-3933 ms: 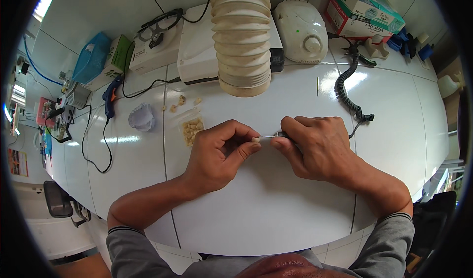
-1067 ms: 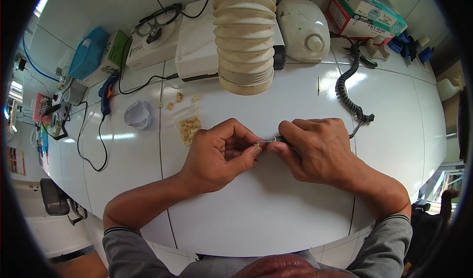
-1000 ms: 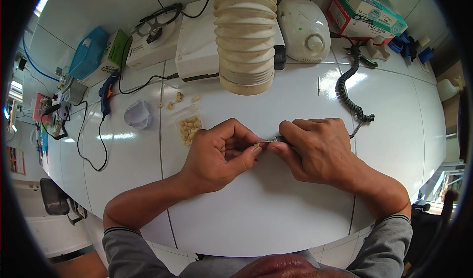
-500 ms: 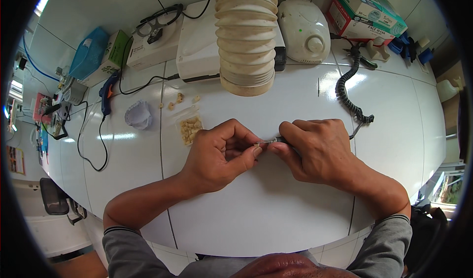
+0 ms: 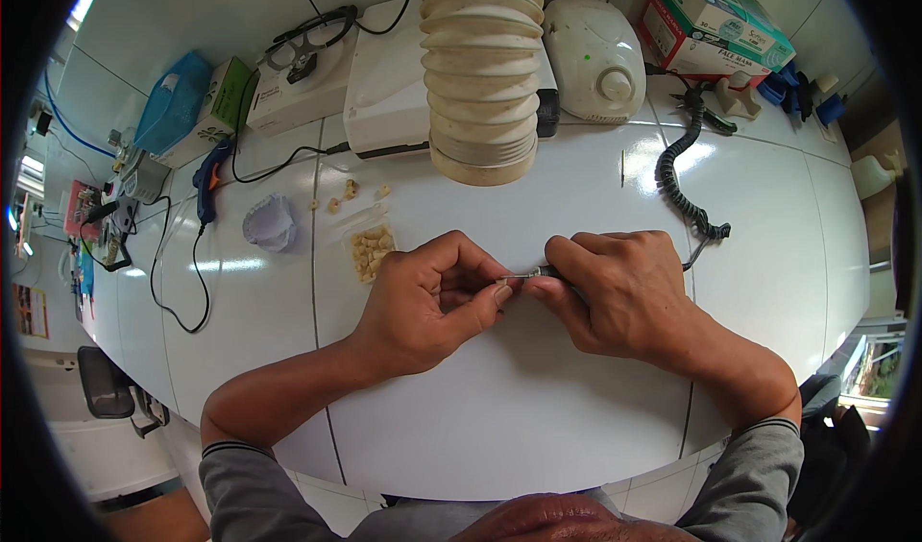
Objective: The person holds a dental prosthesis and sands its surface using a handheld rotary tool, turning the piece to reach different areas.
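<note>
Over the middle of the table, my left hand [image 5: 423,302] pinches a tiny pale piece [image 5: 502,282] between thumb and fingertips; it looks like a denture tooth, though the fingers cover most of it. My right hand [image 5: 624,292] is wrapped round a slim rotary handpiece [image 5: 545,271]. The handpiece lies level and points left, and its thin metal bur [image 5: 520,276] meets or nearly meets the pale piece. Just beyond my left hand lies a clear bag [image 5: 370,252] of several yellowish tooth-like pieces. A few loose pieces [image 5: 351,189] sit behind the bag.
A ribbed suction hose [image 5: 482,91] hangs above the far middle. Behind it stand a white control unit [image 5: 597,62] and mask boxes [image 5: 715,28]. A coiled cord [image 5: 672,163] runs at the right. On the left are a white dental cast [image 5: 270,223] and a blue glue gun [image 5: 208,182].
</note>
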Action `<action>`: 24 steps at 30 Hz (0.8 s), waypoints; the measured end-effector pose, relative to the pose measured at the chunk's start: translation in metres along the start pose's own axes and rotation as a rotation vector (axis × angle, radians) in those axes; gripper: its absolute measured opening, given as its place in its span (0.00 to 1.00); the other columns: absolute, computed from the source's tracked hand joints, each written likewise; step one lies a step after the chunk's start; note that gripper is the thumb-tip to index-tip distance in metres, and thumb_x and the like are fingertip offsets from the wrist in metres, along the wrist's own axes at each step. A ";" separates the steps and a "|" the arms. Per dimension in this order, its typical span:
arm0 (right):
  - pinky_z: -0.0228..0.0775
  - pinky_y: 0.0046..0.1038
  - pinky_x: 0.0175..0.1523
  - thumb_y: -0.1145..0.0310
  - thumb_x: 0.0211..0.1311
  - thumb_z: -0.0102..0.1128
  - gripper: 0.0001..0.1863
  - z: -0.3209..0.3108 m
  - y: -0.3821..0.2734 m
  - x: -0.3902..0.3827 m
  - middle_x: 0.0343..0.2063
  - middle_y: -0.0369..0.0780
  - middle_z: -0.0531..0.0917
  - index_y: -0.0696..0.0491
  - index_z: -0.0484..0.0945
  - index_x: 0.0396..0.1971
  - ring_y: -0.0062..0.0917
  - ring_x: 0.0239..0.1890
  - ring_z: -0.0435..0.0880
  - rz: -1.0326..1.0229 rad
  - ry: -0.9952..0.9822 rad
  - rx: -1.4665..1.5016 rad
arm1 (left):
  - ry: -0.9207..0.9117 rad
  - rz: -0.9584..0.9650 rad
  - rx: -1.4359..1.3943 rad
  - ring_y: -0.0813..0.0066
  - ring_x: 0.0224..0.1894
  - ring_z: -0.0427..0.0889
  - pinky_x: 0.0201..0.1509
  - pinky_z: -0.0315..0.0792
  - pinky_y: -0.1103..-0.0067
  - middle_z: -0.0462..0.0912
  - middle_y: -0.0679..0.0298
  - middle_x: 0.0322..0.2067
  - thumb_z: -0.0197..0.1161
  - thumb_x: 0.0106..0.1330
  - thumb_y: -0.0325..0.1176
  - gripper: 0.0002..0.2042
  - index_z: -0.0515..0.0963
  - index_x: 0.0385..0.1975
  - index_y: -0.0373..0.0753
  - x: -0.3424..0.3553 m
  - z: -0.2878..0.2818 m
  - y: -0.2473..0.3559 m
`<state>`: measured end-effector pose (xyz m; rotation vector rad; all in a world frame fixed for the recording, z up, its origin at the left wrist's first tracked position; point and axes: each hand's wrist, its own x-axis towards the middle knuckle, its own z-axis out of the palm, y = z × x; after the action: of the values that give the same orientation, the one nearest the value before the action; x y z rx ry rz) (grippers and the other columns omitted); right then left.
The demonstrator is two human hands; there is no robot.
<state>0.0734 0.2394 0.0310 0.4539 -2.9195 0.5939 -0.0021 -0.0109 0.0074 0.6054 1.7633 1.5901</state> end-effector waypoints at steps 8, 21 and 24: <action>0.69 0.40 0.22 0.48 0.79 0.66 0.22 0.001 0.000 -0.001 0.19 0.38 0.84 0.50 0.80 0.29 0.39 0.17 0.84 -0.006 0.012 -0.009 | 0.000 -0.002 0.013 0.76 0.53 0.91 0.57 0.88 0.78 0.89 0.56 0.49 0.66 0.80 0.21 0.06 0.78 0.51 0.30 0.000 0.000 0.001; 0.69 0.41 0.22 0.47 0.79 0.66 0.23 0.001 0.000 0.000 0.18 0.38 0.84 0.50 0.80 0.29 0.40 0.17 0.84 -0.007 0.006 -0.009 | 0.001 -0.003 0.026 0.74 0.55 0.91 0.60 0.87 0.77 0.89 0.55 0.50 0.66 0.79 0.21 0.07 0.77 0.51 0.29 0.001 0.000 0.003; 0.69 0.41 0.22 0.47 0.79 0.65 0.23 0.001 0.000 0.000 0.18 0.38 0.84 0.50 0.80 0.29 0.40 0.17 0.84 -0.008 0.006 -0.009 | 0.005 -0.004 0.022 0.74 0.55 0.91 0.60 0.87 0.77 0.89 0.55 0.50 0.66 0.79 0.21 0.07 0.78 0.51 0.28 0.000 0.000 0.003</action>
<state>0.0735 0.2389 0.0300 0.4615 -2.9116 0.5803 -0.0023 -0.0105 0.0103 0.6082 1.7872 1.5720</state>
